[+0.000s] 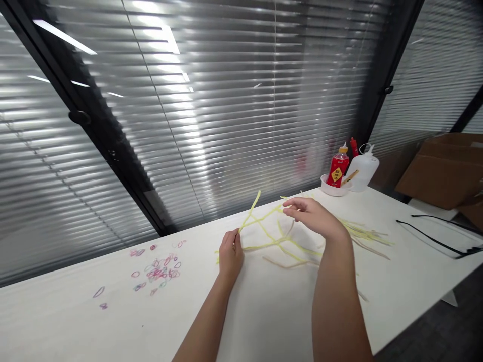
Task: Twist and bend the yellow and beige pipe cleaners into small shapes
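My left hand (231, 254) is closed, its fingers pinching fuzzy yellow pipe cleaners (255, 202) that stick up and out to the right. To the right hovers my right hand (306, 213), fingers stretched out and slightly apart. One yellow stem reaches close to those fingertips; contact cannot be made out. Beneath and between the hands, more yellow pipe cleaners (269, 245) and a tan pipe cleaner (284, 265) lie crossed on the white table (264, 311). A bundle of yellow and tan pipe cleaners (364, 232) rests beyond my right forearm.
Colourful small rubber bands (162, 271) are scattered at left. At the back right stand a red bottle (338, 168) in a white bowl (334, 190) and a white squeeze bottle (365, 171). Black glasses (437, 238) lie near the right edge, cardboard boxes (441, 171) beyond. Blinds (245, 110) back the table.
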Motion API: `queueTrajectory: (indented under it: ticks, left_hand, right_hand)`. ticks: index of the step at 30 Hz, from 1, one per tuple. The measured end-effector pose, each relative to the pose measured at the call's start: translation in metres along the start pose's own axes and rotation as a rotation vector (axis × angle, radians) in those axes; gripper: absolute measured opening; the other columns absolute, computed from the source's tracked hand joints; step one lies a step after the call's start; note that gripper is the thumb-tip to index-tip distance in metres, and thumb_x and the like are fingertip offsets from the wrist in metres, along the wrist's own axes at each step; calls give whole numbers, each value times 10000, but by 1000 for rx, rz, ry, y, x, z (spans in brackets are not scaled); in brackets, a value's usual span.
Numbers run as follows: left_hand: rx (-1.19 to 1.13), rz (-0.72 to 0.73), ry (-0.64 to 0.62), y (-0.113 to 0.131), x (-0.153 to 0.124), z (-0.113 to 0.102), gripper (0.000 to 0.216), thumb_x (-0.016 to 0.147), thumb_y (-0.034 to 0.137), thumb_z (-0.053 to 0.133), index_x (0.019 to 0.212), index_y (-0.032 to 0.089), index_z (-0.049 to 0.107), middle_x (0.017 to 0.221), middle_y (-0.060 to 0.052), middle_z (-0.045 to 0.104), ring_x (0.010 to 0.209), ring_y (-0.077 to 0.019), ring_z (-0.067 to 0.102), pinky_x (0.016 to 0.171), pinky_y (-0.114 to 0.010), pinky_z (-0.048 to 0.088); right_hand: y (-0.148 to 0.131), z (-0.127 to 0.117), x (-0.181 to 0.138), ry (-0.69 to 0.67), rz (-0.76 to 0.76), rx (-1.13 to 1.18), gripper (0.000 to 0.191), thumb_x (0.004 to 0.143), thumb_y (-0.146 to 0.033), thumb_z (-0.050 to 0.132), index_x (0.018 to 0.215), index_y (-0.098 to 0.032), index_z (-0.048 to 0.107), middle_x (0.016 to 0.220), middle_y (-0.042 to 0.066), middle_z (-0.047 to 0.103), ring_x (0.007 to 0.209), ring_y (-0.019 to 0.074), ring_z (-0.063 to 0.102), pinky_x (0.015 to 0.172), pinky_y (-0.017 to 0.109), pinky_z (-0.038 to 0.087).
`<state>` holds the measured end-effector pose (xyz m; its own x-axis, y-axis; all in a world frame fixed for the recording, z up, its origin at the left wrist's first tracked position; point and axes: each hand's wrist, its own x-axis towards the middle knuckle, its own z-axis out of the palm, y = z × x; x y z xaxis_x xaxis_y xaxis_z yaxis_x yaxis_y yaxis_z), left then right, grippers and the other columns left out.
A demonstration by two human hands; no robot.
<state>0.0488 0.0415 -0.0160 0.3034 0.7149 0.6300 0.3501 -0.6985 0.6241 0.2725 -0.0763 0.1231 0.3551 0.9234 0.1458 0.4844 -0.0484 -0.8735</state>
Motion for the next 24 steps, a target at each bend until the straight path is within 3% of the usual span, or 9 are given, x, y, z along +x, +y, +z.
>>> queueTrajectory:
  ticks: [10,24]
  left_hand:
    - [8,-1,-1,3,1,-1,226,913,229,405,1036,198,592,924,-62,625,859,-177,575,719,-302,475]
    - [49,-48,4,1,-1,-3,266,920,292,401,1076,198,594,928,-67,662,884,-196,607,789,-337,465]
  right_hand:
    - [-22,30,12,108,-42,-116,168,741,-320,552,738,-213,681,637,-1,621,576,139,526,525,248,361]
    - [-23,7,1,339,-88,315,249,709,-392,664,811,-165,678,697,35,654,618,132,550,574,242,436]
